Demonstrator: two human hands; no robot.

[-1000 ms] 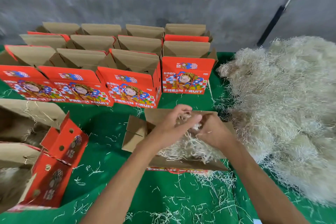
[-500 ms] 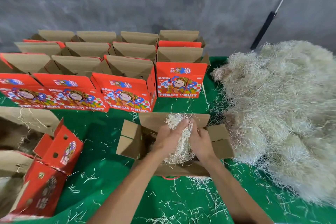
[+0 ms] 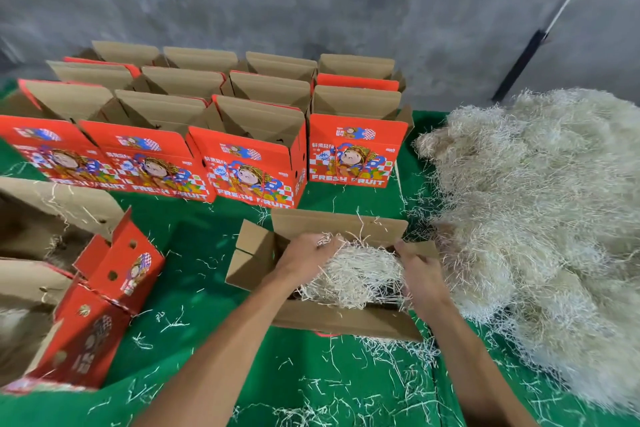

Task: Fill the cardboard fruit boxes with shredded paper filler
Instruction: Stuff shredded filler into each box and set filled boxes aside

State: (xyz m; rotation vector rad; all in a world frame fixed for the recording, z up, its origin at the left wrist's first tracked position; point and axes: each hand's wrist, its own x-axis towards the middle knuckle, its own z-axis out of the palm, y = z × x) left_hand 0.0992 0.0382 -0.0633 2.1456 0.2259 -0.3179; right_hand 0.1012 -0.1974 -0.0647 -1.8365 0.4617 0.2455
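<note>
Head view. "FRESH FRUIT" in white caps on red fruit boxes [image 3: 358,152], cartoon figure and unreadable small script above; rows of these stand open at the back of green table [image 3: 194,253]. Open box [image 3: 341,317] in front, flaps out, holds shredded paper filler [image 3: 356,274]. Left hand [image 3: 306,258] at the box's left end, fingers curled into a tuft of filler. Right hand [image 3: 420,279] at the right end by the side flap, fingers curled down into the filler. Big loose filler pile [image 3: 540,218] just right of the box. Two more boxes [image 3: 104,291] at left, partly filled. Versus 0.5 s ago: hands spread apart from centre to opposite ends, filler wad flattened out wider across the box.
</note>
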